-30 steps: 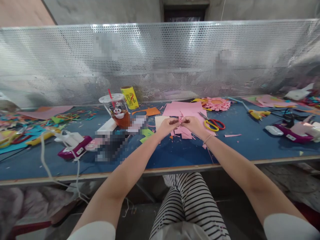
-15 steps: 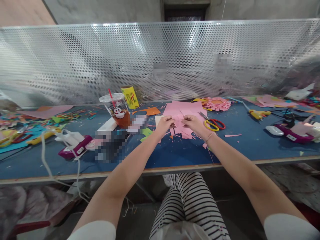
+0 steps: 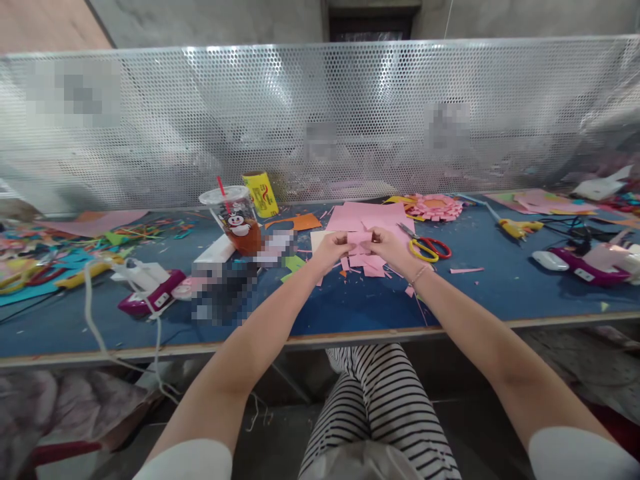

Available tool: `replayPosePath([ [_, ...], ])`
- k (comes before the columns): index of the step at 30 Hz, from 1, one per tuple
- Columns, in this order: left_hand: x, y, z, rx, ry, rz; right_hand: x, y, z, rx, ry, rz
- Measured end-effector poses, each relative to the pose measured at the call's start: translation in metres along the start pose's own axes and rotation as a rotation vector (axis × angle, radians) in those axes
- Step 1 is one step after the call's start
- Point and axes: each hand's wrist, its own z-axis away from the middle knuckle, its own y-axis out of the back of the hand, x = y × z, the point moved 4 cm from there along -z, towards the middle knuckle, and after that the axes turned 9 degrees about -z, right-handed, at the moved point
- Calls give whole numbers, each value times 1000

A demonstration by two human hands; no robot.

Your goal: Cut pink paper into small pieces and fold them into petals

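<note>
Left hand [image 3: 333, 251], right hand [image 3: 388, 248] pinch small pink paper rectangle [image 3: 359, 241] — shaping, seemingly; next move wants even hold — red-and-yellow-handled scissors [image 3: 417, 239] rightward.

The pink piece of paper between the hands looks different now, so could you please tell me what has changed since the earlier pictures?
The left hand and right hand have drawn slightly apart, and the pink piece of paper between their fingers, bunched up a second ago, now shows a flatter face. The scissors and drink cup stayed in place.
</note>
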Motion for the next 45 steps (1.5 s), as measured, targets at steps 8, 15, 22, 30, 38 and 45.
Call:
replayPosePath([
  [8, 2, 0, 1, 69, 104, 163, 1, -3, 1, 21, -93, -210],
  [15, 7, 3, 3, 37, 116, 164, 2, -1, 2, 19, -148, -361],
  [22, 11, 4, 2, 25, -15, 178, -8, -3, 4, -18, -60, -376],
  [30, 9, 4, 2, 95, -54, -27, -5, -1, 0, 16, 16, -133],
  [38, 7, 5, 2, 104, -23, -23, -7, 1, 1, 72, 17, -109],
  [45, 6, 5, 1, 103, -50, -25, -9, 0, 2, 70, 20, -101],
])
